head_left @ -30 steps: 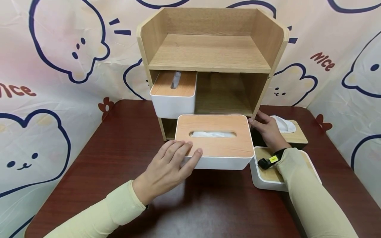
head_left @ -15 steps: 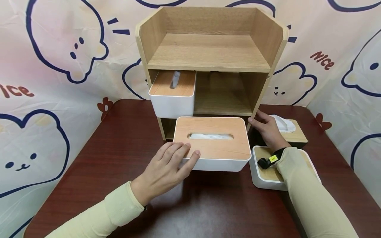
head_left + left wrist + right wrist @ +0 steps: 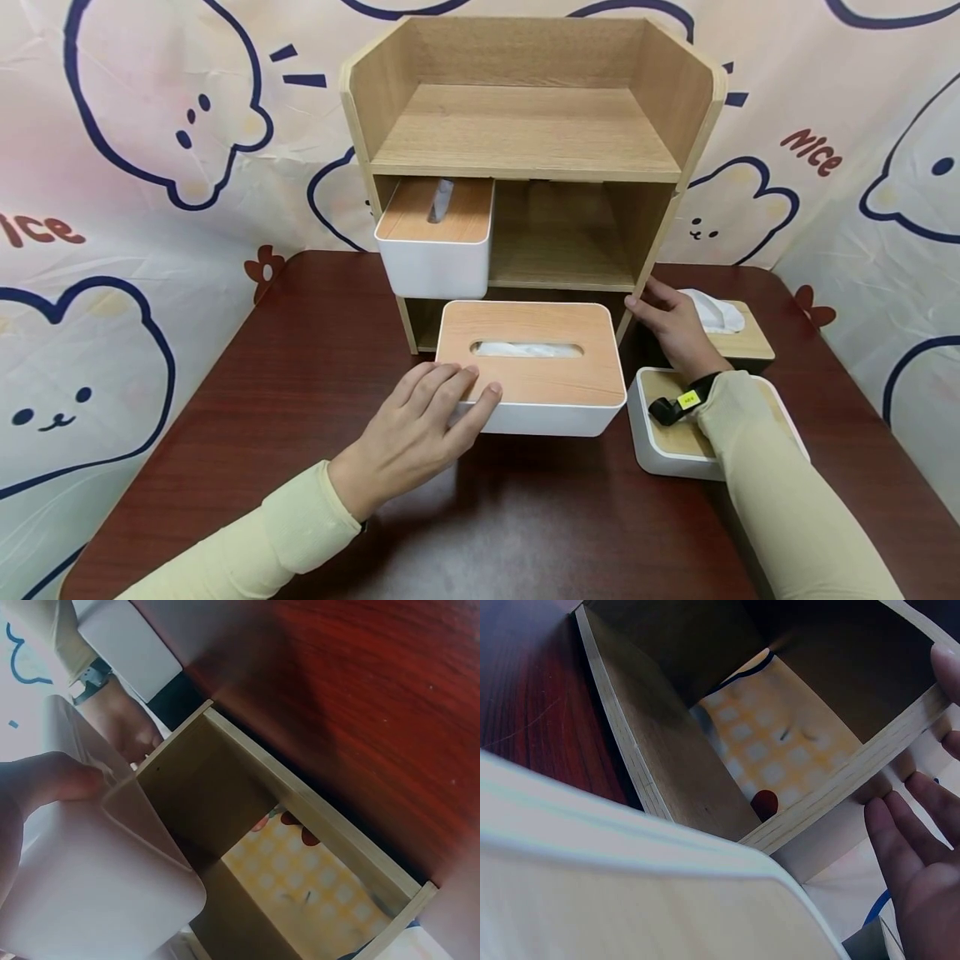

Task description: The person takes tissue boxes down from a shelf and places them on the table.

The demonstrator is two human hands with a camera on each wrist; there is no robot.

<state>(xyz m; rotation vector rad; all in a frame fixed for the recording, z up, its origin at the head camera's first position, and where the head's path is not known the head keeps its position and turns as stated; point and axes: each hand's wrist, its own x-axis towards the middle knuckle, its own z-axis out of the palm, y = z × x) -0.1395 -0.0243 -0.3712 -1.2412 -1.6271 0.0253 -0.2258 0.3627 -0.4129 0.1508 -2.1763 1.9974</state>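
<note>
In the head view, a white tissue box (image 3: 525, 387) with a wood-look lid and a slot is held up over the table, in front of the wooden shelf (image 3: 525, 133). My left hand (image 3: 420, 433) grips its front left corner, fingers over the lid and thumb along the front. From the left wrist view, the box (image 3: 105, 877) hangs beside the shelf's lower compartment. My right hand (image 3: 675, 329) holds the shelf's right side panel. The right wrist view has the thumb at the panel's front edge and fingers (image 3: 900, 832) against its outer face.
A smaller white box (image 3: 435, 267) with a wooden lid sticks out of the middle compartment's left side. Beneath my right wrist lies a low white box (image 3: 652, 454) with a light wood top. Behind it stands a dark box with tissue (image 3: 712, 315). The table (image 3: 300, 333) is dark red.
My left hand has brought the tissue box slightly leftward and nearer to me, showing more of the shelf's lower right edge. My right hand stays on the side panel.
</note>
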